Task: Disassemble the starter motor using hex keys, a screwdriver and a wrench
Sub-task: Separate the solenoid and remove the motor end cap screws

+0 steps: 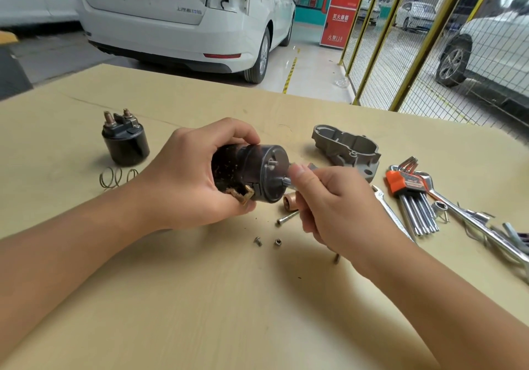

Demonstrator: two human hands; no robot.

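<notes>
The dark cylindrical starter motor body point(249, 173) is held above the pale wooden tabletop point(200, 298), lying on its side with its round end cap turned to the right. It is gripped by the left hand point(189, 178), whose fingers are curled over the top and whose thumb is pressed beneath, close to a brass-coloured terminal tab point(243, 195) at the lower edge. Two small studs are seen projecting from the end cap. The right hand point(332, 206) is closed around a slim tool point(297, 169) whose tip is set against the end cap; the tool is largely hidden by the fingers and blurred, so its kind cannot be told.

On the table to the left, a black cylindrical solenoid with two threaded terminals point(125, 139) is stood upright, and a loose coil spring point(117, 178) is laid just in front of it. Behind the right hand, a grey cast-metal housing point(347, 149) is rested on the table. To the right, a set of hex keys in an orange holder point(409, 195) is laid beside a chrome wrench point(392, 215), with further chrome tools point(475, 223) spread toward the edge. Near the hands, a copper-coloured bushing point(289, 201), a long bolt point(287, 217), a small screw point(258, 241) and a small nut point(277, 242) are scattered. A white car point(186, 17) is parked beyond the table.
</notes>
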